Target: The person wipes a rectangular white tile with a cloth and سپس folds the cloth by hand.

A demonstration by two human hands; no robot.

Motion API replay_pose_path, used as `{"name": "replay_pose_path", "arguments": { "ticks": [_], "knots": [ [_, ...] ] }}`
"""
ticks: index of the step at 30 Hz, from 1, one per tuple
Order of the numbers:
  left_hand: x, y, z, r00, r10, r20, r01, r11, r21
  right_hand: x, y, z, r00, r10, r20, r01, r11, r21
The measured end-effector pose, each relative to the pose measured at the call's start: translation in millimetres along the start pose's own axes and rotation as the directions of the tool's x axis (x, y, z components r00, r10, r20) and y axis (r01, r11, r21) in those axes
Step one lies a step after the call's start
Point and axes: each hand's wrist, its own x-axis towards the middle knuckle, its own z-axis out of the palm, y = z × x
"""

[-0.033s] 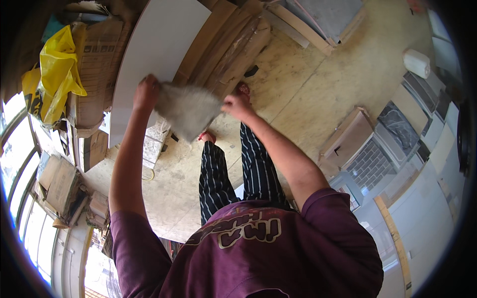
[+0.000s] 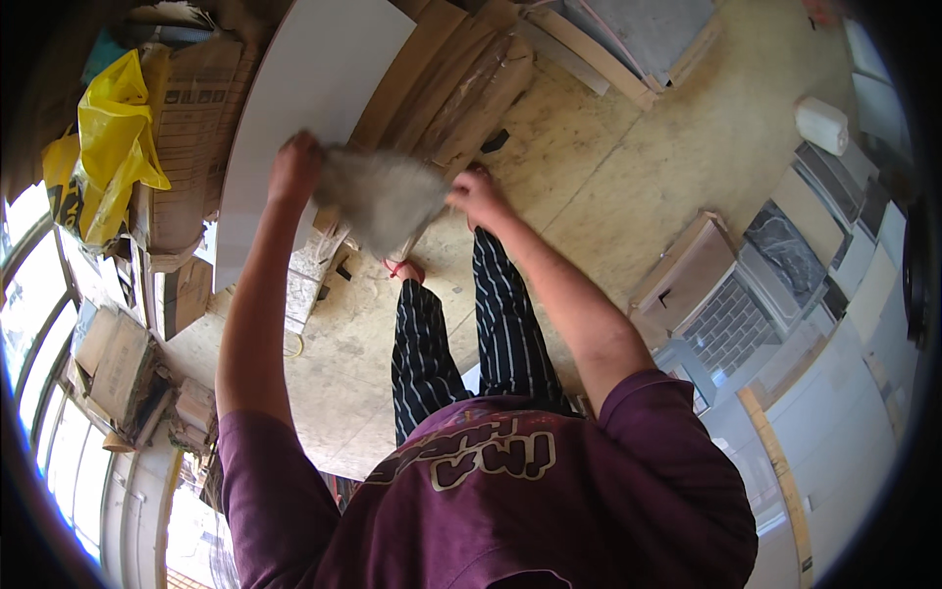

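Note:
Between my two hands a grey-brown cloth is stretched out, blurred by motion, its lower edge hanging in a point. My left hand grips its left corner, in front of a large pale panel. At the opposite corner, the fingers of my right hand are pinched on the cloth. Both arms reach forward, and the cloth hangs above the floor near my feet.
Long cardboard-wrapped packs lie beside the panel. A yellow plastic bag rests on cardboard boxes at the left. Tile samples and a white roll stand at the right, along the concrete floor.
The cloth has swung slightly up and to the right. Both hands have shifted a little with it, still gripping its corners.

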Motion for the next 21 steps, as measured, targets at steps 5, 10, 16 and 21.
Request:
{"name": "replay_pose_path", "arguments": {
  "ticks": [5,10,16,21],
  "knots": [
    [66,96,-8,0.96,0.155,-0.234,-0.182,0.978,-0.102,34,-9,-121,0.915,-0.058,-0.399,0.102,0.991,0.091],
    [79,126,-6,0.936,0.136,-0.325,-0.198,0.966,-0.168,34,-27,-174,0.842,-0.082,-0.534,0.212,0.959,0.189],
    [31,68,32,0.962,-0.04,-0.269,0.0,0.989,-0.146,27,-16,-104,0.9,-0.057,-0.432,0.039,0.998,-0.051],
    [-137,-87,89,0.974,-0.214,0.074,0.203,0.971,0.129,-46,-28,35,0.998,-0.051,0.022,0.055,0.975,-0.216]
  ]
}}
